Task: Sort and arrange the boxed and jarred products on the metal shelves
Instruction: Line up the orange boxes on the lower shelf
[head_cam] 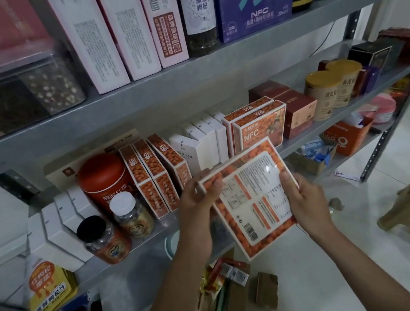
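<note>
**While one box is in hand, the shelf stands half sorted**

As both hands hold it, the orange box [254,201] hangs tilted in front of the middle shelf [167,221], back label to the camera, resting on nothing. The left hand [199,196] curls its fingers round the upper left edge. The right hand [304,193] grips the right edge, thumb on the face and fingers behind.

Below, an open carton [216,301] on the floor holds loose packets, so there may be more stock to shelve.

At the shelf front stand two jars [118,228] beside a red tin [106,181]. Next to them three matching orange boxes [154,179] stand in a row, then white boxes [202,145], then two more orange ones [258,125] facing out. Further right come maroon boxes [296,111] and yellow-lidded canisters [328,92].

Like seems mostly grouped with like already. Still, the orange boxes sit in two separate groups, and the held one has yet to join either. The upper shelf, with its pink boxes [109,30], looks filled.
</note>
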Demonstrator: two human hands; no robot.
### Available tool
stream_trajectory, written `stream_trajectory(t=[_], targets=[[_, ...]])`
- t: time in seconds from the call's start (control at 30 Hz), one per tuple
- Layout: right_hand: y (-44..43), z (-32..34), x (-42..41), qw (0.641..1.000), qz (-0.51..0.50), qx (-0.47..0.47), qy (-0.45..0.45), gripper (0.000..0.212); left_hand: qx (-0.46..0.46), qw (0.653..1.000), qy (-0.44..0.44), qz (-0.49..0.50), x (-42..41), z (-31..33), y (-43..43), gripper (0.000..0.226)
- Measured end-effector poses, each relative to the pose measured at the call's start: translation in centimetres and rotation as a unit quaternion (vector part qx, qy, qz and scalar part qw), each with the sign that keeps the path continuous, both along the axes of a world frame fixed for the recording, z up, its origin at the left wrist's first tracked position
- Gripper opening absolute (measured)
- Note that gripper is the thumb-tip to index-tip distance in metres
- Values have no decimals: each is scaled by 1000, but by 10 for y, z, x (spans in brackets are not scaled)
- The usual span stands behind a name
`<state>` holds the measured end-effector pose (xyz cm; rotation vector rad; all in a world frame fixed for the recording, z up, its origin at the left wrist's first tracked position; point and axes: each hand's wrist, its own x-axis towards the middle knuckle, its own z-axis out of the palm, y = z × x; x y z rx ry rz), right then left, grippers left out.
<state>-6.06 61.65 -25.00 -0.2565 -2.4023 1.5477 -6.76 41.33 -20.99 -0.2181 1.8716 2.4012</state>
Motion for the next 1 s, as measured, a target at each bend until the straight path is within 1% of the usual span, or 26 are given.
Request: stream_trajectory(t=[0.07,0.13,0.17,0.2,0.23,0.27,0.3,0.33,0.37,0.4,0.43,0.47,0.5,0.53,0.57,0.6,0.63,0.67,0.7,0.73,0.77,0.83,0.87,0.9,0.97,1.0], targets=[[-3,9,-1,999,38,24,-26,57,19,999,-24,24,-5,-4,-6,48],[0,20,0,995,88,9,-44,56,74,994,-58,49,-10,-8,-12,40],[4,25,0,990,127,-28,-60,55,106,989,-80,60,-12,-11,-16,38],[10,30,2,977,181,-87,-75,55,147,981,-106,65,-14,-12,-19,39],[16,33,5,957,236,-150,-77,61,188,971,-136,63,-15,-13,-21,41],[22,35,6,933,283,-211,-68,70,222,960,-165,47,-15,-14,-22,42],[26,37,7,911,322,-251,-59,77,245,950,-191,18,-14,-13,-23,43],[28,40,9,901,343,-260,-52,76,263,940,-215,-20,-13,-12,-23,43],[29,44,9,905,345,-243,-45,69,282,928,-235,-68,-10,-9,-22,41],[28,47,6,918,336,-209,-36,65,292,915,-258,-108,-7,-7,-20,41],[27,51,5,931,324,-168,-25,68,288,905,-278,-140,-5,-6,-17,40],[26,56,2,940,320,-120,-16,76,279,898,-297,-165,-1,-7,-15,36],[25,59,0,943,326,-70,-8,82,269,895,-305,-181,2,-9,-12,32],[25,62,-2,942,334,-34,-1,82,255,900,-304,-180,6,-12,-10,30],[24,63,-4,940,339,-17,3,74,240,909,-292,-174,9,-15,-10,32],[24,64,-6,942,336,-14,-1,63,238,912,-284,-175,12,-20,-10,39],[24,63,-7,946,324,-23,-7,54,254,902,-291,-192,13,-24,-13,49],[24,62,-8,951,309,-32,-7,50,271,893,-289,-213,13,-26,-15,59],[23,61,-7,956,292,-41,2,48,266,893,-288,-221,13,-28,-16,67],[22,58,-6,960,273,-54,15,47,246,903,-270,-227,13,-30,-18,68],[20,55,-4,964,253,-72,29,45,218,918,-258,-208,13,-29,-17,59],[17,50,0,970,204,-118,56,39,176,950,-243,-89,11,-34,-16,16],[15,47,1,974,168,-142,58,39,140,967,-207,-49,9,-32,-15,7],[13,45,1,977,129,-158,56,39,102,980,-170,-31,5,-29,-14,13],[6,42,-1,983,73,-162,55,27,70,990,-119,-33,-1,-23,-14,16],[2,41,-1,984,58,-162,51,21,43,993,-93,-56,-3,-19,-15,37]])
